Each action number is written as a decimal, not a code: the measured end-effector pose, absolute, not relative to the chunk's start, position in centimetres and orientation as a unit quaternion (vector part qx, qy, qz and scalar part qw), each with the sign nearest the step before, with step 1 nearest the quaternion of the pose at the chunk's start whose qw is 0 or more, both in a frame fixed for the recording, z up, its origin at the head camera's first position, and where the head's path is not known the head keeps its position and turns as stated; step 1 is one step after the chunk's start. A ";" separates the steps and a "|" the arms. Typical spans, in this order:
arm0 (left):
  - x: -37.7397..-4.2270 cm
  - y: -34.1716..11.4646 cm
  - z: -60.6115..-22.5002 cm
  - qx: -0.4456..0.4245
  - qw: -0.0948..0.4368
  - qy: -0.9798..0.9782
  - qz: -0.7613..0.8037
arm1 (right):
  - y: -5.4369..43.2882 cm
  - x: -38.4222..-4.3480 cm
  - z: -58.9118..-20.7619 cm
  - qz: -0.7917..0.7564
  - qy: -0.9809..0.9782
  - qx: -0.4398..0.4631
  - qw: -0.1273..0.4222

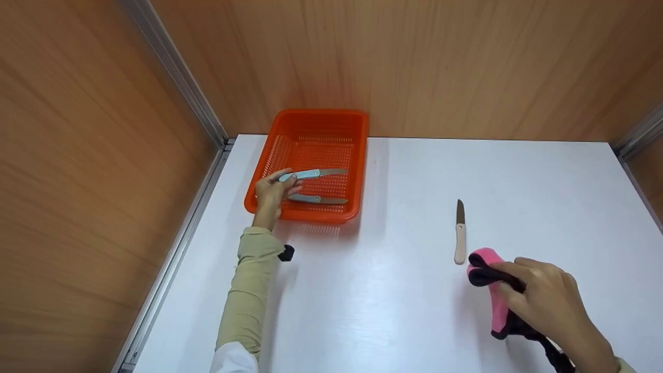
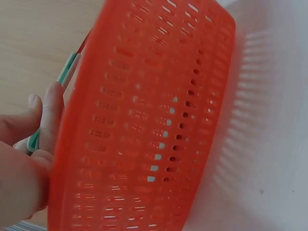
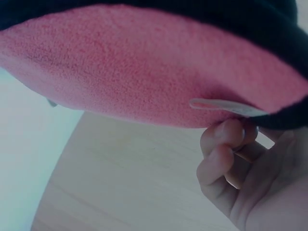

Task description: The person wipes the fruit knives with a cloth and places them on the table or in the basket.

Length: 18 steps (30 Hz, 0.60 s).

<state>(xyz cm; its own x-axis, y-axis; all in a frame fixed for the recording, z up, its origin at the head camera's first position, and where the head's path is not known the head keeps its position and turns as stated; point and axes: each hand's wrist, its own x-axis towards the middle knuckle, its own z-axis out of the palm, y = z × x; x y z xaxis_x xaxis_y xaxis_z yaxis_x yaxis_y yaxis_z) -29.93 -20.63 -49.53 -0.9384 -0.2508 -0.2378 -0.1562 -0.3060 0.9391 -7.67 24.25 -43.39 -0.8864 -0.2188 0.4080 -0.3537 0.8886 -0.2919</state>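
Over the near part of an orange perforated basket (image 1: 361,155), my left hand (image 1: 271,192) pinches a light-blue-handled knife (image 1: 305,175) by its handle, blade pointing right. A second knife with a grey-blue handle (image 1: 309,198) lies lower in the basket, close to my fingers. In the left wrist view the basket's wall (image 2: 134,115) covers most of the held knife. On the right, my right hand (image 1: 549,290) grips a folded pink and black cloth (image 1: 500,308). The right wrist view shows its fuzzy pink face (image 3: 125,67) with a small pale tag.
A knife with a beige handle (image 1: 460,243) lies on the white table (image 1: 414,176), blade away from me, just left of the cloth. Wooden panels (image 1: 466,67) stand behind and to the left. A small black object (image 1: 286,253) shows beside the left sleeve.
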 end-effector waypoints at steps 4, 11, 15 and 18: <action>-31.2 -21.0 -49.9 0.194 0.020 -0.620 -0.760 | 24.3 -7.5 -43.2 0.185 -0.956 0.141 0.177; -32.6 -22.0 -50.8 0.206 -0.005 -0.657 -0.725 | 24.8 -7.2 -43.2 0.180 -0.963 0.124 0.158; -33.1 -21.8 -51.1 0.190 -0.013 -0.670 -0.718 | 25.1 -7.0 -43.3 0.178 -0.963 0.121 0.161; -33.4 -21.5 -51.3 0.188 -0.022 -0.693 -0.695 | 25.1 -6.9 -43.3 0.178 -0.962 0.122 0.169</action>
